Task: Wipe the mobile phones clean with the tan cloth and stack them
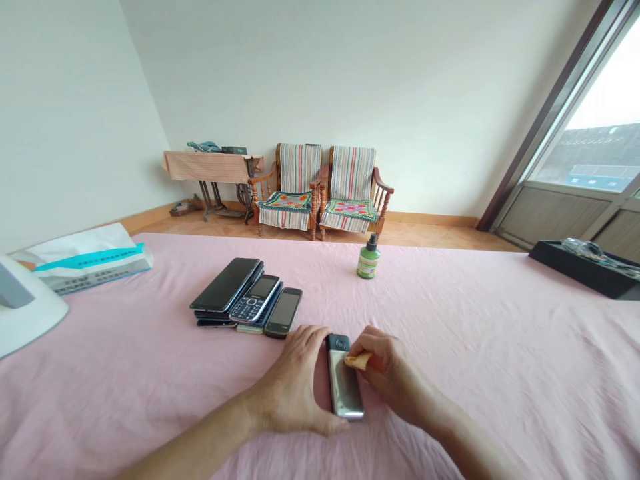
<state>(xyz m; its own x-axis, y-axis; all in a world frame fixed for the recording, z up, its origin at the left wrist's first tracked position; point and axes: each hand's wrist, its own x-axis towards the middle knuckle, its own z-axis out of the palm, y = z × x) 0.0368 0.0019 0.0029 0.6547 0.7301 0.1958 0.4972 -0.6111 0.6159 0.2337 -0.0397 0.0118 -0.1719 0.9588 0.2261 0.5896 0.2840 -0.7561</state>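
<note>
A silver and black mobile phone point(346, 387) lies on the pink cloth in front of me, its camera side up. My left hand point(293, 383) spans its left side, with fingertips at the top end and the thumb at the bottom edge, gripping it lengthwise. Pinched in my right hand point(390, 367) is a small yellow-orange cloth point(358, 361), pressed against the phone's back near the camera. Beyond my left hand sit a dark phone with a screen point(284, 312), a keypad phone point(256, 299) and a stack topped by a black smartphone point(227, 283).
A green bottle with a black top point(369, 259) stands farther back. At left are a white and blue tissue pack point(95, 260) and a white object point(30, 313). A black tray point(585, 267) holds clear items at far right. Two chairs point(300, 187) stand beyond the pink-covered surface.
</note>
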